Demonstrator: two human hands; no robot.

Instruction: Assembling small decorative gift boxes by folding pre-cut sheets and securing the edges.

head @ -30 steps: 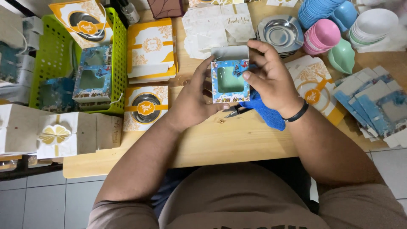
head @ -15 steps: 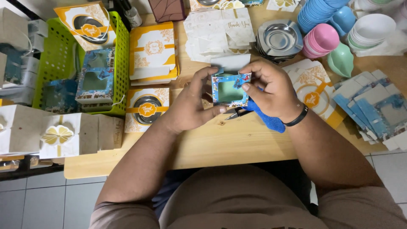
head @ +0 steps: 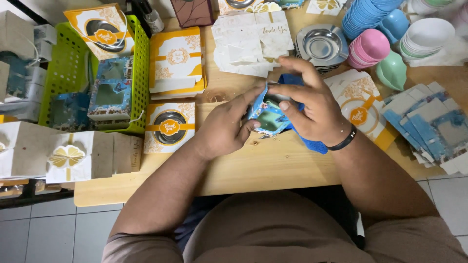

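A small blue gift box with a clear window (head: 267, 116) is tilted between both my hands above the wooden table (head: 253, 165). My left hand (head: 226, 126) grips its left side with thumb and fingers. From above and the right, my right hand (head: 309, 104) covers it, fingers pressing on its top flap. A blue cloth (head: 312, 143) lies under my right hand. A black band sits on my right wrist.
A green basket (head: 141, 73) holds finished blue boxes at the left. Orange-and-white boxes (head: 170, 127) lie beside it, white flat box blanks (head: 248, 41) behind. Metal dishes (head: 321, 46), stacked blue, pink and white bowls (head: 373, 46) and flat blue blanks (head: 429, 124) are at the right. Brown-and-white boxes (head: 68, 156) stand at the left edge.
The blue box has tipped from facing up to tilted on its side. My right hand has moved over its top, and both hands have shifted slightly away from me.
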